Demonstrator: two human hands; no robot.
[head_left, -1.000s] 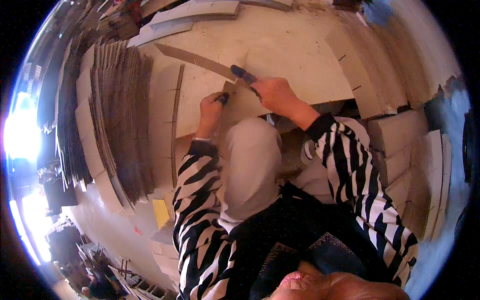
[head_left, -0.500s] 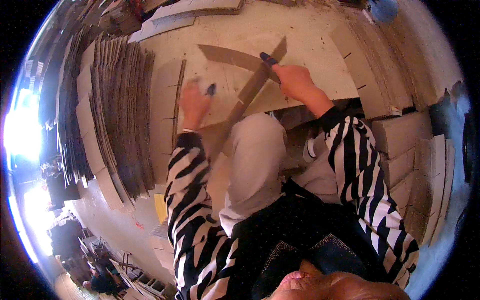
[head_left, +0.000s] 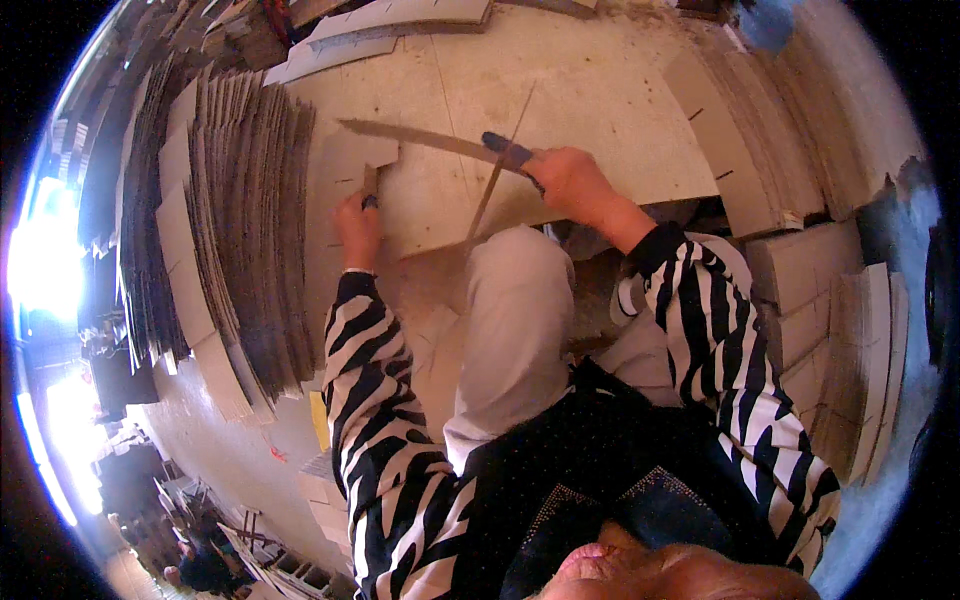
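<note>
My right hand is closed on a pair of crossed cardboard strips above the wooden board. One long strip reaches out to the left; another strip, seen nearly edge-on, crosses it close to my fingers. Dark finger covers sit on the fingers of this hand. At the board's left side, my left hand pinches the near end of a flat, slotted cardboard piece. A small dark cover shows on its thumb. My fingertips there are partly hidden.
Tall stacks of cardboard strips stand on the left. More slotted cardboard is piled on the right, and flat pieces lie along the far edge. My knee is against the board's near edge.
My left hand has moved left and down and taken hold of a cardboard piece. My right hand has shifted slightly left and nearer, turning the crossed strips more edge-on.
</note>
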